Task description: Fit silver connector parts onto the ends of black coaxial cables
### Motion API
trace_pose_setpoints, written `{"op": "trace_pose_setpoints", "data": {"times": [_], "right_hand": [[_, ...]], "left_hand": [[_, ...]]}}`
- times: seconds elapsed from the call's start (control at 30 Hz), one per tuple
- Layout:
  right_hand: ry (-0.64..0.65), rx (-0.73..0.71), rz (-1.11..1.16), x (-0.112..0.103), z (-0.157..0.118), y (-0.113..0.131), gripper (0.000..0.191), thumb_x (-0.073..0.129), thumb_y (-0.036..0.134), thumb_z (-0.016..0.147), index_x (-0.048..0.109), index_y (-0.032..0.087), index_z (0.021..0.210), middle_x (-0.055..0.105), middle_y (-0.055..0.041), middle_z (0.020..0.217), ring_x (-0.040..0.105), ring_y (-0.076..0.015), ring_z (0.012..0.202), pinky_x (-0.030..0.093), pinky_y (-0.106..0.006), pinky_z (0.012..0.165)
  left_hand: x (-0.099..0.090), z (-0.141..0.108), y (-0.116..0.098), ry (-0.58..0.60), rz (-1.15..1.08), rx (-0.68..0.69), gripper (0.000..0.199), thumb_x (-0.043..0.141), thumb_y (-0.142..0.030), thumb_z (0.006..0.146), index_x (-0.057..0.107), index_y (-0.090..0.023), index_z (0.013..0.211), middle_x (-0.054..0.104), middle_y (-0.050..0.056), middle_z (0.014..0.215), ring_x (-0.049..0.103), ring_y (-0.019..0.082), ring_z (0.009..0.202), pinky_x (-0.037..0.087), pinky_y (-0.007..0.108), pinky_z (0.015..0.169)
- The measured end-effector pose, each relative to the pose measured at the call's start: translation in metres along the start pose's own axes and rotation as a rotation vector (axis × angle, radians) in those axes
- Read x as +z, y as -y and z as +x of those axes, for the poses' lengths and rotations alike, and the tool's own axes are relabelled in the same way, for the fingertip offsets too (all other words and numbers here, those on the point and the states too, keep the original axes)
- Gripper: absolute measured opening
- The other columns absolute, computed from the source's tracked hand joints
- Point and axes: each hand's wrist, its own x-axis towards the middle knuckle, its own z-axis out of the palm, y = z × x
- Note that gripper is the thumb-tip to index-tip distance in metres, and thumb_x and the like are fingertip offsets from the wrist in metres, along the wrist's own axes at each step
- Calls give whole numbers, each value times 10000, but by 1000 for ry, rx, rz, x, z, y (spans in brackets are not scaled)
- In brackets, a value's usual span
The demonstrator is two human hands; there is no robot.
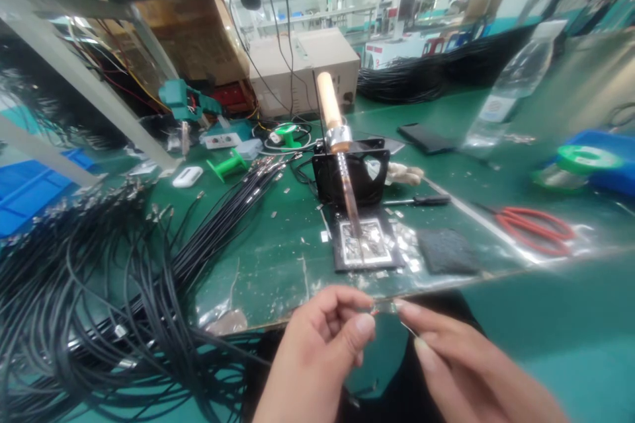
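Left hand (325,347), right hand (461,353), each grip narrow on perhaps a connector (385,306), soldering iron (339,135) ahead, black cables (133,297) leftward

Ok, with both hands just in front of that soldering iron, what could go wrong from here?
The small part between the left hand and right hand could slip and drop, since it is held off the edge of the green worktop. A forward reach might brush the wood-handled soldering iron; its heat can't be seen. Black cables spilling over the edge could snag the left arm.
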Motion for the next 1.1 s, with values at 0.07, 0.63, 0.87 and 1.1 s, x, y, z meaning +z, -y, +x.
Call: {"op": "trace_pose_setpoints", "data": {"times": [0.07,0.63,0.87,1.1], "right_hand": [[-7,12,8,1,0,1,167,666,109,934,645,203,1070,788,-28,1168,796,-103,1038,654,-124,929],[27,1,36,3,0,3,169,677,87,929,641,190,1058,782,-23,1174,784,-76,1071,616,-87,986],[36,-39,-1,1,4,1,100,657,106,948,666,182,1012,793,-11,1140,795,-54,994,600,-41,947],[33,-22,-13,6,10,-1,52,666,144,963,689,182,991,793,-2,1140,790,-35,994,583,-25,958]], "left_hand": [[0,-1,0,13,-18,8,263,811,-390,912,784,-221,1112,629,-16,789,536,107,693,408,207,642],[0,-4,7,-7,-46,20,290,835,-427,900,745,-196,1050,573,-45,676,521,79,586,399,179,553],[2,-2,8,-15,-70,39,291,823,-414,916,734,-166,1037,598,-40,607,521,77,536,416,184,533],[5,0,-11,-45,-66,-47,344,857,-425,864,704,-140,984,613,-26,666,490,72,545,363,186,507]]}}
